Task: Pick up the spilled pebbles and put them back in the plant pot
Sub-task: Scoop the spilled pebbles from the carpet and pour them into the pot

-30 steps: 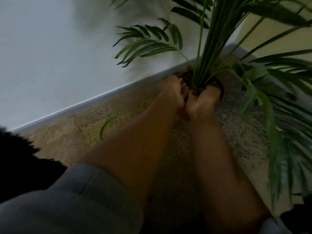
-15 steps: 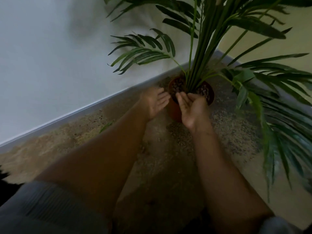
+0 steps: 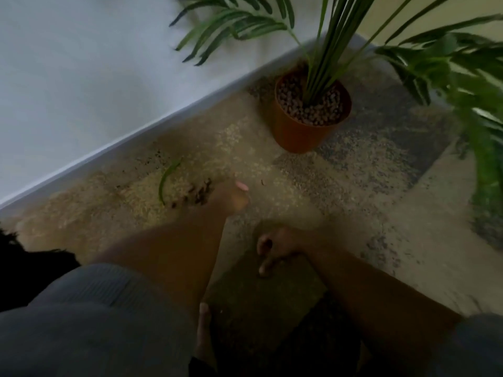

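Note:
An orange plant pot stands by the wall, topped with brown pebbles around the stems of a palm. A small patch of dark spilled pebbles lies on the carpet to the pot's lower left. My left hand is right beside that patch, at its right edge. The hand is blurred and its fingers are mostly hidden behind it. My right hand hangs lower, over the carpet, with its fingers loosely curled and nothing clearly in it.
A fallen green leaf lies just left of the spilled pebbles. The white wall and baseboard run diagonally behind. Palm fronds overhang the right side. My knee in grey cloth fills the lower left.
Both hands have pulled back from the pot's rim, down and toward me. The left one has gone to the spilled patch and the right one has dropped low. The view has tilted down.

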A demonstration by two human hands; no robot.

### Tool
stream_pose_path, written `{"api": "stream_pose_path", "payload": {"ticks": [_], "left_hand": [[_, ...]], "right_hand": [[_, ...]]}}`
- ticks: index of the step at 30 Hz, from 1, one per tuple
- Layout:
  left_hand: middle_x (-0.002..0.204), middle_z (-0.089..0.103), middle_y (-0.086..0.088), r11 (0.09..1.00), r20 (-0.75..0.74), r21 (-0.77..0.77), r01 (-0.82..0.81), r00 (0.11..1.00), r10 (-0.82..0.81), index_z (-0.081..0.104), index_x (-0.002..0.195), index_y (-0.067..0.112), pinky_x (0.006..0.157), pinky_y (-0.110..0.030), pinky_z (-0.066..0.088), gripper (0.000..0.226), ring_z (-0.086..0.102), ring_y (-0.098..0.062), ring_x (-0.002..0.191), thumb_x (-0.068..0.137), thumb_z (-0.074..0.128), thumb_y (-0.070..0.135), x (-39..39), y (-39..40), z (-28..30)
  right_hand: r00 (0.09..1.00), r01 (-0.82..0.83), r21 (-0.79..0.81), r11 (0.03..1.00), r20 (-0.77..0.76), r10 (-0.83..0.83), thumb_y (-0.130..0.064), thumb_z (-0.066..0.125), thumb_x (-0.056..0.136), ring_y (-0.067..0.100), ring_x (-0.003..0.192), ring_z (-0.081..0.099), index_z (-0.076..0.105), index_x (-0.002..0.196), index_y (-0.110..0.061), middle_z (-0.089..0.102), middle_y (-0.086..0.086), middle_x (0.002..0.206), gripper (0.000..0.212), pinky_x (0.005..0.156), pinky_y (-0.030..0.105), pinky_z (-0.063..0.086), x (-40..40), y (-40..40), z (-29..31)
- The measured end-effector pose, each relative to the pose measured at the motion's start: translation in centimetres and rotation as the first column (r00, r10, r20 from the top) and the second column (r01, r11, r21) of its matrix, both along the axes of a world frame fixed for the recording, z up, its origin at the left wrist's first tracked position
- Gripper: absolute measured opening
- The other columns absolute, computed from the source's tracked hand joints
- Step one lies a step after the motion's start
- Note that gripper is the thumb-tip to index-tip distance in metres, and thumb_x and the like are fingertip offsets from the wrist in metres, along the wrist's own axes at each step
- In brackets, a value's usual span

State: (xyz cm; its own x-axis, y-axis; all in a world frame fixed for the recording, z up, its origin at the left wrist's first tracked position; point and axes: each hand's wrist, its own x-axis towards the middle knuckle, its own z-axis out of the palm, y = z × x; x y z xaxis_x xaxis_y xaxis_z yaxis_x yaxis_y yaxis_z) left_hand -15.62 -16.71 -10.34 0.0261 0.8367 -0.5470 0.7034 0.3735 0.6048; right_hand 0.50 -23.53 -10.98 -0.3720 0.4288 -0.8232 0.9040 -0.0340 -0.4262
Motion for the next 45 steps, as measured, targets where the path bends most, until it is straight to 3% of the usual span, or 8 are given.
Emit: {"api": "stream_pose_path", "payload": {"ticks": [9, 12, 15, 21, 25, 29, 33, 45], "left_hand": [[0.104, 0.064, -0.001, 0.995, 0.002, 0.053, -0.080, 0.997, 0.080, 0.065, 0.095, 0.024, 0.069, -0.027, 0.051, 0.015, 0.062, -0.021, 0.094, 0.084, 0.061, 0.015, -1.7, -0.7, -1.6], [0.098, 0.065, 0.001, 0.978, 0.032, 0.103, -0.184, 0.983, 0.181, 0.065, 0.094, 0.026, 0.061, -0.021, 0.046, 0.015, 0.064, -0.019, 0.091, 0.085, 0.060, 0.016, -2.1, -0.8, -1.1], [0.114, 0.065, -0.004, 0.945, -0.085, 0.169, -0.279, 0.951, 0.296, 0.063, 0.110, 0.023, 0.081, -0.031, 0.052, 0.026, 0.061, -0.021, 0.103, 0.084, 0.064, 0.019, -3.0, -0.9, -0.7], [0.145, 0.039, -0.019, 0.950, -0.278, 0.138, -0.280, 0.910, 0.308, 0.041, 0.138, 0.007, 0.102, -0.052, 0.046, 0.068, 0.039, -0.039, 0.132, 0.082, 0.063, 0.039, -5.7, -1.7, -0.6], [0.148, 0.030, -0.017, 0.945, -0.271, 0.147, -0.291, 0.907, 0.322, 0.036, 0.141, 0.012, 0.109, -0.052, 0.038, 0.088, 0.027, -0.037, 0.138, 0.070, 0.077, 0.042, -7.1, -2.0, -1.1], [0.158, 0.014, -0.017, 0.975, -0.247, 0.012, -0.224, 0.944, 0.220, 0.019, 0.151, 0.014, 0.117, -0.051, 0.026, 0.120, 0.015, -0.039, 0.145, 0.059, 0.085, 0.051, -8.2, -1.7, -1.8], [0.155, 0.020, -0.014, 0.989, -0.218, -0.064, -0.132, 0.969, 0.115, 0.032, 0.146, 0.027, 0.115, -0.056, 0.027, 0.116, 0.018, -0.041, 0.143, 0.048, 0.088, 0.053, -8.0, -1.2, -2.0], [0.123, 0.050, -0.003, 0.979, -0.323, 0.046, 0.198, 0.930, -0.173, 0.059, 0.107, 0.035, 0.089, -0.028, 0.044, 0.059, 0.053, -0.026, 0.112, 0.056, 0.088, 0.030, -7.7, -1.4, -2.5]], "right_hand": [[0.900, -0.434, 0.097, 0.896, 0.021, 0.434, -0.015, 0.072, 0.085, 0.027, 0.113, 0.056, 0.067, 0.117, -0.008, 0.058, 0.011, 0.127, 0.032, 0.094, 0.036, 0.049, -2.4, -1.3, -0.9], [0.968, -0.216, 0.163, 0.963, -0.092, 0.233, -0.014, 0.069, 0.088, 0.022, 0.108, 0.061, 0.070, 0.114, -0.010, 0.065, 0.008, 0.121, 0.027, 0.091, 0.029, 0.047, -2.2, -0.4, -0.9], [0.959, 0.209, 0.258, 0.943, -0.242, -0.147, -0.015, 0.065, 0.089, -0.001, 0.090, 0.057, 0.069, 0.111, -0.022, 0.063, -0.009, 0.107, 0.024, 0.075, 0.018, 0.047, -1.5, 1.1, -0.9], [0.645, 0.763, 0.343, 0.549, -0.341, -0.683, -0.009, 0.054, 0.093, 0.007, 0.081, 0.057, 0.061, 0.121, -0.019, 0.065, 0.000, 0.110, 0.031, 0.056, 0.014, 0.040, -2.7, 5.2, -1.0], [0.664, 0.724, 0.461, 0.513, -0.263, -0.700, -0.014, 0.055, 0.092, 0.012, 0.090, 0.058, 0.057, 0.131, -0.022, 0.060, 0.002, 0.125, 0.039, 0.055, 0.015, 0.040, -2.0, 6.7, -1.1], [0.828, 0.512, 0.490, 0.705, -0.065, -0.556, -0.051, 0.067, 0.081, 0.032, 0.133, 0.042, 0.040, 0.146, -0.027, 0.027, 0.004, 0.155, 0.074, 0.107, 0.040, 0.041, -2.4, 8.2, -1.7], [0.896, 0.441, 0.408, 0.800, -0.145, -0.420, -0.056, 0.081, 0.064, 0.031, 0.138, 0.033, 0.039, 0.146, -0.020, 0.021, 0.002, 0.156, 0.100, 0.110, 0.039, 0.033, -4.4, 8.6, -2.2], [0.978, 0.140, 0.555, 0.820, -0.208, -0.027, -0.028, 0.079, 0.075, 0.026, 0.108, 0.052, 0.063, 0.114, -0.016, 0.044, 0.008, 0.125, 0.044, 0.094, 0.037, 0.048, -8.5, 7.1, -3.2]]}}
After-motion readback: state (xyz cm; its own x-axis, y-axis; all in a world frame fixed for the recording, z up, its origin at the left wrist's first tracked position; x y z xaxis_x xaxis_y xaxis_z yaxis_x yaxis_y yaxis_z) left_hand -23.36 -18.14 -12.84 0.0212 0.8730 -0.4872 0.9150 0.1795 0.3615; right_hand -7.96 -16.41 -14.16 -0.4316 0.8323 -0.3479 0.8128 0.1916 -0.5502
